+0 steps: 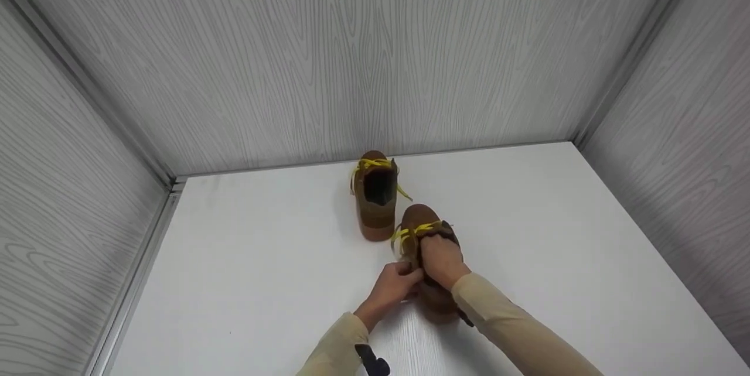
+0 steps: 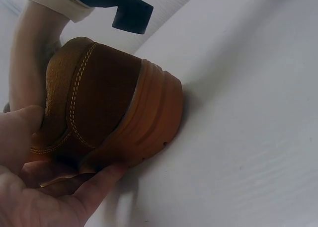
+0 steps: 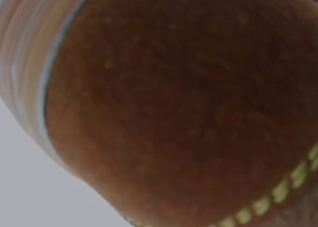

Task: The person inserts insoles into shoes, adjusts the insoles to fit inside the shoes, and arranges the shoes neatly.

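Note:
A brown shoe with yellow laces, an orange-brown sole and yellow stitching sits on the white table, toe pointing away. My left hand grips its left side near the heel; in the left wrist view the thumb lies at the collar and the fingers run along the side by the sole. My right hand reaches down into the shoe's opening behind the laces, its fingertips hidden inside. Brown heel leather fills the right wrist view.
A second brown shoe with yellow laces stands just ahead and to the left, toe toward the back wall. One of its laces trails to the right on the table. Grey wood-grain panels rise at the left, back and right.

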Demonstrator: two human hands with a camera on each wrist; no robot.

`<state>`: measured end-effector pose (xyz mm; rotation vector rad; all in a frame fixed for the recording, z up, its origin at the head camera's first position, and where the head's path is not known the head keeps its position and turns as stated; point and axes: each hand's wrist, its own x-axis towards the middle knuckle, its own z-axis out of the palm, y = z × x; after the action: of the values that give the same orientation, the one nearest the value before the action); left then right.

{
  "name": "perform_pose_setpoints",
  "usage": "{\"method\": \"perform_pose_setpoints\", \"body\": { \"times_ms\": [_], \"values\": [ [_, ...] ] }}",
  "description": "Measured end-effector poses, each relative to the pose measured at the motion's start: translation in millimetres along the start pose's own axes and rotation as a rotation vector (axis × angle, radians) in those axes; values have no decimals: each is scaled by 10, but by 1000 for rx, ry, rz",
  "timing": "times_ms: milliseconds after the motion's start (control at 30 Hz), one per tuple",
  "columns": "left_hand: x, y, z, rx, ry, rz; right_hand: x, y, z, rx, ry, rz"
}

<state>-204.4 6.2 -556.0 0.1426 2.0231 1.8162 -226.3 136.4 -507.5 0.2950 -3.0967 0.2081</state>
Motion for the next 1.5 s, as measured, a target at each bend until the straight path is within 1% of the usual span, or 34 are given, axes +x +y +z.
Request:
{"method": "perform_pose_setpoints", "body": {
  "times_ms": [67,133,300,400,500,533,600,700,767,933,1033,1067,1167,1233,1300,1367,1400,1433,1500],
  "values": [
    [12,9,5,4,-1,4,-5,19,-49,16,-56,-16],
    [15,10,20,3,-3,12,-30,46,-118,34,-129,-53],
    [-40,-10,58,-16,-5,13,-211,75,-370,21,-299,-142],
    [-70,-21,35,-36,-8,6,-282,57,-464,18,-399,-137],
    [-73,-36,1,-46,-10,9,-257,54,-454,30,-494,-96],
    [-79,-37,-7,-49,-8,14,-240,56,-431,23,-513,-92],
    [-82,-42,-15,-48,-5,22,-207,66,-375,5,-524,-101],
    [-80,-47,-5,-56,-2,36,-180,88,-286,-22,-501,-155],
    [-78,-51,4,-61,-2,43,-174,100,-240,-25,-482,-164],
    [-83,-56,3,-62,4,58,-159,111,-186,25,-463,-130],
    [-72,-51,-11,-46,14,68,-148,116,-177,39,-425,-165],
    [-65,-49,-15,-38,19,70,-150,125,-181,43,-408,-191],
    [-69,-37,-21,17,42,81,-193,188,-227,130,-376,-245],
    [-95,-8,-20,95,91,107,-262,258,-280,228,-352,-275],
    [-132,63,-11,200,163,164,-350,332,-337,327,-288,-284],
    [-162,171,-5,334,244,250,-424,385,-383,386,-174,-261],
    [-166,233,1,409,281,300,-447,404,-396,403,-98,-237],
    [-158,292,6,492,315,354,-460,417,-405,414,-14,-209],
    [-118,399,17,677,366,457,-444,434,-387,395,140,-142]
  ]
}}
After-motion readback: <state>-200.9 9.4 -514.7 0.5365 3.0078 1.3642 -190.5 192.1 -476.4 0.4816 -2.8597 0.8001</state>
